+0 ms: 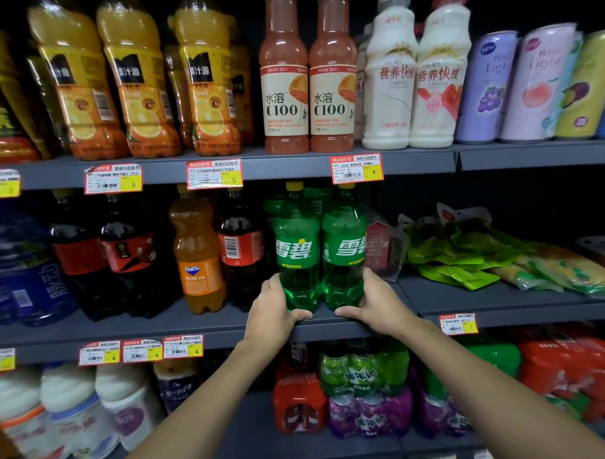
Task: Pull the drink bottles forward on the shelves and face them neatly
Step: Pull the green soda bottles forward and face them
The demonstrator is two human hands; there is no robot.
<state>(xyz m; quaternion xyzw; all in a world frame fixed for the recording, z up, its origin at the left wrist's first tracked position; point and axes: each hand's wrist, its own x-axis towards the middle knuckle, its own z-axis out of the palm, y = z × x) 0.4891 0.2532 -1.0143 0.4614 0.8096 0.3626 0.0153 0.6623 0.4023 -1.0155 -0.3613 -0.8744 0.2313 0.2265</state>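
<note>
Two green Sprite bottles stand side by side at the front of the middle shelf (194, 327). My left hand (273, 311) grips the base of the left Sprite bottle (296, 243), thumb across its front. My right hand (374, 304) grips the base of the right Sprite bottle (344, 241) the same way. Both labels face forward. More green bottles stand behind them, mostly hidden. To their left stand a cola bottle (241, 248), an orange Fanta bottle (197, 250) and more cola bottles (127, 256).
The top shelf carries orange juice bottles (138, 80), two C100 bottles (308, 78), white milk drinks (412, 74) and cans (522, 84). Green and yellow snack bags (484, 257) lie right of the Sprite. The bottom shelf holds can multipacks (365, 388) and white bottles (74, 409).
</note>
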